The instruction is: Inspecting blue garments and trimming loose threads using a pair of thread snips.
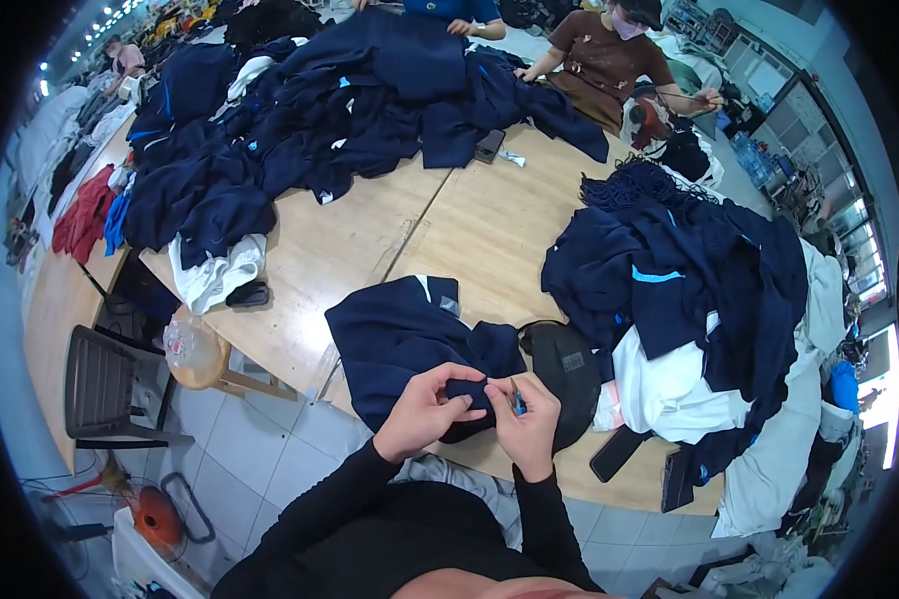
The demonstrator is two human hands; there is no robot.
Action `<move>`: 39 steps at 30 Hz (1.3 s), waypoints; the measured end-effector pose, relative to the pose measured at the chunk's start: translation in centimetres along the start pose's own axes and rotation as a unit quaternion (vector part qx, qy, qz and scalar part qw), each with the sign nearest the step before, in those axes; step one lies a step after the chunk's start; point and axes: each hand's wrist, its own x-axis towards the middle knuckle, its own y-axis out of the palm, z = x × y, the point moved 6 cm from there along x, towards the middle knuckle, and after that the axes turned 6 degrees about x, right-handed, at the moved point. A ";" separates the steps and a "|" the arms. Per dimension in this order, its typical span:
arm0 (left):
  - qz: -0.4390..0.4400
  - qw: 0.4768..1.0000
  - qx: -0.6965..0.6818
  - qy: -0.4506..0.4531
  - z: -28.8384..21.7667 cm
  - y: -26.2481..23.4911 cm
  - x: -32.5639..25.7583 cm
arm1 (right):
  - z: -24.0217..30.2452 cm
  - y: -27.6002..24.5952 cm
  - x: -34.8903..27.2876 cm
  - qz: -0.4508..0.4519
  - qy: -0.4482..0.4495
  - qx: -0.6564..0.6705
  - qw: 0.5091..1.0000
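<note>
A navy blue garment [400,334] lies at the near edge of the table, part of it raised between my hands. My left hand [432,409] is closed on a fold of this cloth, its thumb and fingers pinching it. Right beside it, my right hand [525,419] is closed, fingertips at the edge of the same cloth. A small tool with a blue part [518,402] shows between those right fingers; most of it is hidden, so its exact kind is unclear. A black cap [561,384] lies next to my right hand.
Navy garments [370,110] heap across the far table; another navy pile [689,260] lies at right over white cloth [659,389]. A dark phone [620,454] rests near the front edge. Co-workers [609,60] stand opposite. A chair [115,384] and wooden stool [205,369] stand left.
</note>
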 end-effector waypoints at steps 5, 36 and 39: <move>-0.021 0.997 0.060 0.034 -0.9 0.1 0.1 | 0.6 -0.3 0.0 -0.010 -0.040 -0.024 0.999; -0.178 0.884 0.350 0.255 -1.4 -1.1 -1.1 | 2.0 2.2 -2.7 0.014 -0.040 -0.087 0.995; -0.160 0.887 0.355 0.248 -1.3 -1.4 -0.4 | 1.3 2.0 -2.4 0.028 -0.046 -0.054 0.997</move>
